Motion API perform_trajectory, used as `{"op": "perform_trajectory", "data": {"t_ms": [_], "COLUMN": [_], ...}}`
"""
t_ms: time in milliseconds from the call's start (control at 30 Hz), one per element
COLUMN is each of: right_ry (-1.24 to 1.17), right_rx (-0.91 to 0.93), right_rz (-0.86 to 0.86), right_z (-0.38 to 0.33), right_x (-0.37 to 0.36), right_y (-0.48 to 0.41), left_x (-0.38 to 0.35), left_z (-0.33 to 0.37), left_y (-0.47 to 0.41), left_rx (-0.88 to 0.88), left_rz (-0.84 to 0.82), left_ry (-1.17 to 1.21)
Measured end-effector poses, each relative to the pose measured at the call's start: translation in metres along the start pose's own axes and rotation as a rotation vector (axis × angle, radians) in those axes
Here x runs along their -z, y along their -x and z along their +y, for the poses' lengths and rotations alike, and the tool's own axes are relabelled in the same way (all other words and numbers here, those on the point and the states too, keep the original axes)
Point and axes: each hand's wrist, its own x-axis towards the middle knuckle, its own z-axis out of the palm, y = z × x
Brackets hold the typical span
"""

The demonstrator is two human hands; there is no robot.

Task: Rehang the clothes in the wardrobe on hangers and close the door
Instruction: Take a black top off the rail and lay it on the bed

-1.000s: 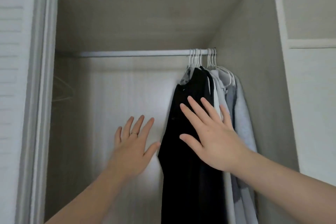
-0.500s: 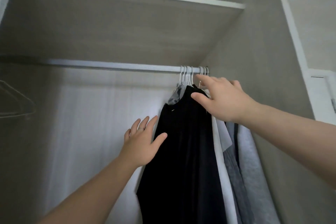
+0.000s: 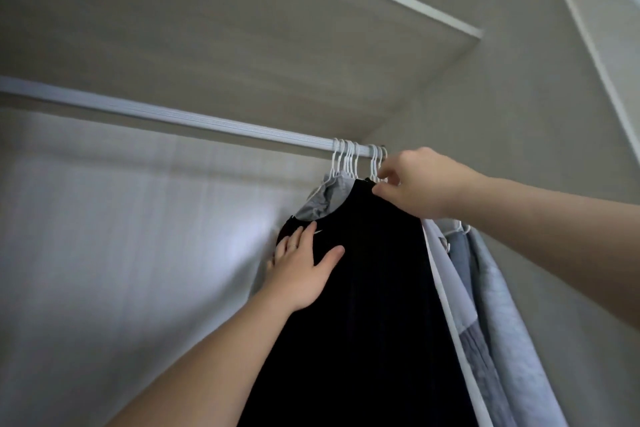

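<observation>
A black garment (image 3: 374, 288) hangs from the white rail (image 3: 180, 120) at the wardrobe's right end, among several white hangers (image 3: 349, 158). My left hand (image 3: 301, 269) lies flat on the garment's left shoulder, fingers straight. My right hand (image 3: 415, 184) reaches up to the garment's neck just under the hooks, thumb and fingers pinching there; what exactly they pinch is hidden. A grey garment (image 3: 322, 198) shows behind the black collar. White and grey clothes (image 3: 485, 305) hang to the right.
A shelf (image 3: 311, 28) runs just above the rail. The wardrobe's right side wall (image 3: 519, 114) stands close behind the clothes. The rail's left stretch is bare, with the pale back panel (image 3: 121, 236) behind it.
The view has tilted up and moved closer. My right hand rose from the garment's front to its neck by the hooks. My left hand moved right onto the black garment's shoulder.
</observation>
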Motion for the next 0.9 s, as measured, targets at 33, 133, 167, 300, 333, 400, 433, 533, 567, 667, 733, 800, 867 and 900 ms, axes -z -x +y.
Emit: {"op": "perform_trajectory", "data": {"t_ms": [33,133,167,300,333,400,433,533,567,667,733,800,867,900], "right_ry": [0.023,0.091,0.106,0.13,0.13,0.136,0.135,0.122,0.107,0.036,-0.001,-0.018,-0.028,-0.03], "right_rx": [-0.018,-0.062,-0.08,-0.19,-0.212,-0.233,-0.237,-0.24,-0.246,-0.283,-0.283,-0.259,-0.243,-0.24], "right_rz": [-0.012,-0.041,-0.042,-0.015,-0.005,0.03,0.052,0.104,0.115,0.133,0.146,0.169,0.202,0.219], "right_z": [-0.003,-0.011,-0.013,-0.022,-0.024,-0.03,-0.032,-0.035,-0.034,-0.032,-0.031,-0.033,-0.035,-0.036], "right_x": [-0.002,-0.009,-0.012,-0.023,-0.026,-0.032,-0.035,-0.042,-0.043,-0.044,-0.044,-0.044,-0.043,-0.041], "right_y": [-0.004,-0.017,-0.021,-0.034,-0.036,-0.039,-0.039,-0.039,-0.039,-0.038,-0.037,-0.037,-0.039,-0.04], "left_x": [-0.005,-0.016,-0.02,-0.031,-0.034,-0.037,-0.037,-0.04,-0.04,-0.041,-0.04,-0.038,-0.034,-0.031], "left_z": [-0.002,-0.009,-0.011,-0.016,-0.017,-0.018,-0.019,-0.022,-0.022,-0.024,-0.023,-0.021,-0.019,-0.019], "left_y": [-0.003,-0.01,-0.011,-0.012,-0.012,-0.012,-0.012,-0.013,-0.013,-0.013,-0.013,-0.013,-0.014,-0.014], "left_rx": [-0.01,-0.031,-0.033,-0.042,-0.038,-0.033,-0.031,-0.017,-0.009,0.006,0.019,0.03,0.029,0.025], "left_rz": [-0.006,-0.022,-0.024,-0.049,-0.054,-0.058,-0.057,-0.058,-0.063,-0.077,-0.077,-0.072,-0.061,-0.051], "left_ry": [0.006,0.039,0.059,0.14,0.158,0.188,0.201,0.257,0.276,0.298,0.309,0.323,0.334,0.34]}}
